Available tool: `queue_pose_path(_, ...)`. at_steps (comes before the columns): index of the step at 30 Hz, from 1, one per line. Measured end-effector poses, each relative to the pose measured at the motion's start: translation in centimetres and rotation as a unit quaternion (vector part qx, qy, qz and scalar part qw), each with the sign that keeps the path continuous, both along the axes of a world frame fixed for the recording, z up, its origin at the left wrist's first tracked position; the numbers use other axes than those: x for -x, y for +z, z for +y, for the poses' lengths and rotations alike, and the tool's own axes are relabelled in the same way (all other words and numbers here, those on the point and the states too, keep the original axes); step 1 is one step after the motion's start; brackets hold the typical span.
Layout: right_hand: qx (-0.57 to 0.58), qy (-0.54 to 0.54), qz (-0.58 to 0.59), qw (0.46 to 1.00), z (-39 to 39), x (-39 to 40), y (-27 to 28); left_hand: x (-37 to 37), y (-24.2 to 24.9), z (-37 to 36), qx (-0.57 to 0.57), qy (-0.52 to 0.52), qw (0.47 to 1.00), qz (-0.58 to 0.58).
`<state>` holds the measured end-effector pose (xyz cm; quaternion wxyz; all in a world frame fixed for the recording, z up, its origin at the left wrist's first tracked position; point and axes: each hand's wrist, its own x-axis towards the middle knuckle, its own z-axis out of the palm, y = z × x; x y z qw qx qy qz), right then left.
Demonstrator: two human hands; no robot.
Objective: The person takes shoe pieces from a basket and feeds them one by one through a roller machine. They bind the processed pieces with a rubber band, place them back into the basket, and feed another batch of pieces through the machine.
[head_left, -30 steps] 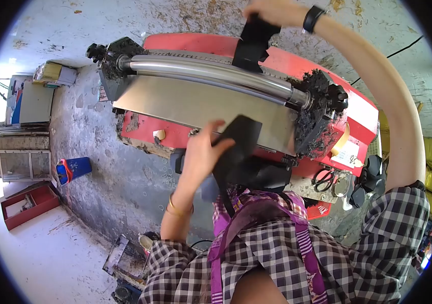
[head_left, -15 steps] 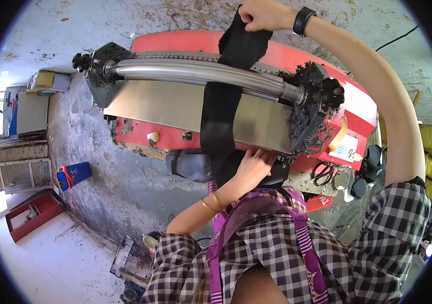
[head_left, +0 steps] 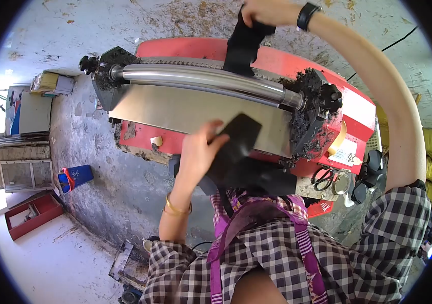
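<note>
High behind the metal roller [head_left: 203, 81], my right hand [head_left: 266, 11] is closed on a black strip [head_left: 244, 45]. The strip hangs from my fingers to the back of the roller. In front of the machine, my left hand [head_left: 198, 154] is raised and somewhat blurred, with the thumb at the edge of another black strip [head_left: 241, 133]. This strip stands up from the black pile [head_left: 264, 177] at my lap and overlaps the metal plate [head_left: 175, 109]. Part of my left fingers is hidden.
The red machine [head_left: 175, 47] has black scraps [head_left: 304, 83] caked at its right end and a knob [head_left: 331, 96] there. Scissors [head_left: 323, 178] and a roll of tape [head_left: 341, 183] lie at its right front. A blue bin [head_left: 77, 178] stands on the floor to the left.
My left hand has risen leftward from the machine's front edge and a black strip now stands beside it. The strip that ran under the roller has left the plate. My right hand has barely moved.
</note>
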<state>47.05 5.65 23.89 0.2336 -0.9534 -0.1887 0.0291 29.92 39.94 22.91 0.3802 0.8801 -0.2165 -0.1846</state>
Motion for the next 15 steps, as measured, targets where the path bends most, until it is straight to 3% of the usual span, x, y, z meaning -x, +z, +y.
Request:
queue_pose_path(2,0.012,0.167,0.014,0.986,2.1,3.1,-1.3,-2.0,-0.2,-1.9,-0.003,0.034,0.999,-0.026)
queue_pose_path(4,0.094,0.230,0.180,0.952,5.1,5.1,-1.3,-3.1,-0.5,-3.3,-0.012,0.034,0.997,-0.071)
queue_pose_path(5,0.114,0.200,0.184,0.956,5.9,5.8,-1.2,-2.6,-0.8,-3.4,0.051,0.074,0.987,-0.130)
queue_pose_path(8,0.139,0.111,0.166,0.970,5.9,6.4,-1.0,1.0,0.3,-1.7,0.160,-0.041,0.961,-0.222)
queue_pose_path(9,0.126,0.083,0.140,0.979,5.0,5.9,-0.9,3.1,-0.4,-1.1,0.113,-0.164,0.976,-0.090)
queue_pose_path(10,0.113,0.057,0.113,0.985,4.3,5.5,-0.7,5.5,-2.1,-1.0,0.063,-0.279,0.957,0.045)
queue_pose_path(11,0.095,0.043,0.099,0.990,3.7,5.1,0.0,7.6,-4.3,-2.3,0.017,-0.287,0.957,-0.041)
queue_pose_path(14,0.022,0.051,-0.136,0.989,1.2,4.3,0.2,10.0,-9.8,-4.7,-0.045,-0.308,0.926,-0.215)
queue_pose_path(15,0.055,0.027,-0.083,0.995,0.6,3.9,1.1,9.9,-10.6,-5.0,-0.051,-0.314,0.912,-0.259)
